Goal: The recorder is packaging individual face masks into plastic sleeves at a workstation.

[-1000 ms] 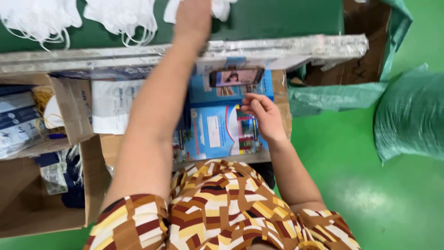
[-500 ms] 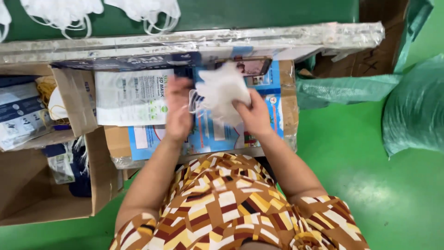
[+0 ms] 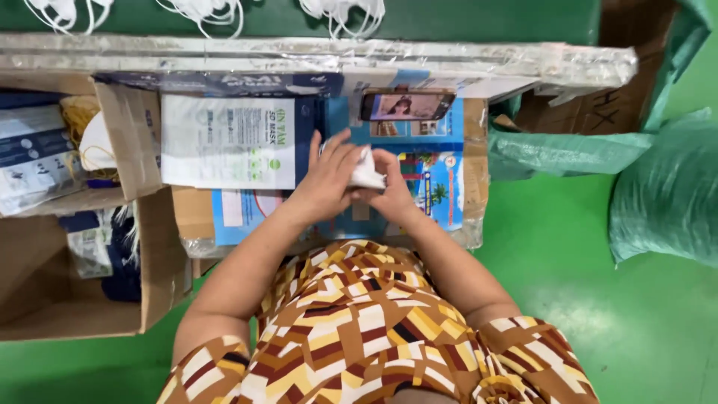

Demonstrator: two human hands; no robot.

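Both of my hands meet in front of my lap over a stack of blue printed packages (image 3: 437, 187). My left hand (image 3: 329, 179) and my right hand (image 3: 389, 191) together clasp a folded white face mask (image 3: 368, 170), which is mostly covered by my fingers. Several more white masks (image 3: 198, 11) lie on the green table (image 3: 464, 19) at the top, their ear loops hanging over its foil-wrapped edge (image 3: 299, 52). A white and blue mask pouch (image 3: 228, 142) lies just left of my hands.
A phone (image 3: 407, 106) with a lit screen lies above my hands. An open cardboard box (image 3: 90, 299) with packets stands at the left. Green plastic sacks (image 3: 666, 194) rest on the green floor at the right. My patterned clothing fills the bottom.
My left arm came down from the table with a white mask. Both hands first held it spread open, and now they have folded it small between them.
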